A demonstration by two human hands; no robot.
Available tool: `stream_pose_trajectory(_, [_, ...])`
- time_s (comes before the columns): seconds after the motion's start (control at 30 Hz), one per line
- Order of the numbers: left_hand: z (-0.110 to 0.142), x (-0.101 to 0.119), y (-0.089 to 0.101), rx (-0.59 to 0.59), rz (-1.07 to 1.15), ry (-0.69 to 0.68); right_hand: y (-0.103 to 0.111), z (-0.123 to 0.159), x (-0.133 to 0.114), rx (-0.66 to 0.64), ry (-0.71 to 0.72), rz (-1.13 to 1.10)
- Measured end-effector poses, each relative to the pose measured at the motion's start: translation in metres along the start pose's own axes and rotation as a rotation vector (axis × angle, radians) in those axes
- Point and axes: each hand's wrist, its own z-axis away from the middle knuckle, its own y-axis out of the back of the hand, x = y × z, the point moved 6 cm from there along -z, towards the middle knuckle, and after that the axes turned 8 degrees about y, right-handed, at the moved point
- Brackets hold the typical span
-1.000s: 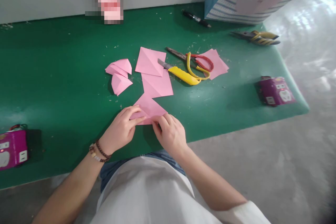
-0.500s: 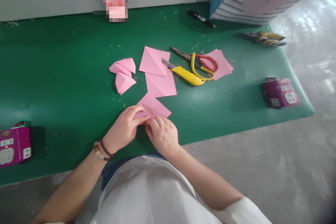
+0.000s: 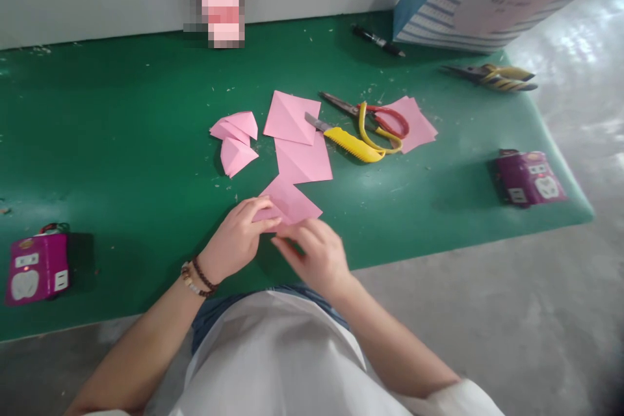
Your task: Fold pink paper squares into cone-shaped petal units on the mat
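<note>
Creasing the sheet: hand positions and parts count

We work at the near side of the green table. The pink sheet is directly in front of us, on or just above the surface, with both hands on it. Our left hand presses thumb and forefinger onto the sheet's left part; we cannot tell whether any finger grips from beneath. Our right hand sets bent fingertips at the near edge, with the thumb apart from them; we cannot confirm a pinch.

We judge the step in hand to be folding or creasing the near edge. The next move would call for a steady left hand, an aligned edge and even right-hand pressure along the crease.

Count, near to far:
- 2 purple boxes: 1 at far left, 1 near the right end.
- 2 creased squares, overlapping: near square, far square.
- 2 folded parts, left of the squares; we cannot tell whether they are joined.
- 1 knife, blade over the far square.
- 1 pair of scissors, handles over the stack.
- 1 stack, sheets uncountable.
- 1 pair of pliers.
- 1 pen.
- 1 carton.
</note>
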Motion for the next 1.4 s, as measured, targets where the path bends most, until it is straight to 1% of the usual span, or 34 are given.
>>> stream_pose_trajectory(0.07, [0.000, 0.001, -0.001, -0.007, -0.019, -0.014, 0.022, 0.003, 0.023, 0.041, 0.000, 0.086])
stream_pose_trajectory(0.1, [0.001, 0.001, -0.001, -0.007, -0.027, -0.023, 0.029, 0.004, 0.035, 0.030, 0.010, 0.137])
stream_pose_trajectory(0.17, [0.001, 0.002, -0.001, 0.005, -0.046, -0.042, 0.034, 0.006, 0.056, -0.056, 0.073, 0.194])
stream_pose_trajectory(0.23, [0.000, 0.003, 0.000, 0.031, -0.069, -0.062, 0.032, 0.006, 0.066, -0.149, 0.167, 0.191])
stream_pose_trajectory(0.3, [0.000, 0.005, 0.001, 0.051, -0.095, -0.089, 0.030, 0.005, 0.067, -0.192, 0.246, 0.195])
stream_pose_trajectory(0.37, [0.000, 0.007, 0.003, 0.076, -0.139, -0.117, 0.030, 0.004, 0.062, -0.193, 0.309, 0.207])
stream_pose_trajectory(0.5, [0.002, 0.011, 0.010, 0.193, -0.246, -0.151, 0.030, 0.007, 0.045, -0.192, 0.381, 0.153])
stream_pose_trajectory(0.53, [0.003, 0.013, 0.010, 0.203, -0.259, -0.176, 0.029, 0.009, 0.041, -0.202, 0.392, 0.124])
stream_pose_trajectory(0.6, [0.006, 0.018, 0.007, 0.180, -0.268, -0.251, 0.026, 0.013, 0.035, -0.231, 0.406, 0.069])
stream_pose_trajectory(0.7, [0.009, 0.021, 0.003, 0.136, -0.258, -0.324, 0.022, 0.013, 0.032, -0.251, 0.376, -0.002])
stream_pose_trajectory(0.83, [0.011, 0.020, 0.005, 0.144, -0.229, -0.328, 0.017, 0.002, 0.036, -0.230, 0.268, -0.081])
stream_pose_trajectory(1.0, [0.010, 0.021, 0.005, 0.080, -0.161, -0.331, 0.005, -0.012, 0.042, -0.260, 0.166, -0.141])
stream_pose_trajectory(1.1, [0.010, 0.022, 0.004, 0.085, -0.140, -0.340, -0.001, -0.014, 0.043, -0.291, 0.140, -0.157])
stream_pose_trajectory(1.4, [0.010, 0.020, 0.001, 0.032, -0.119, -0.322, -0.005, -0.013, 0.042, -0.275, 0.103, -0.110])
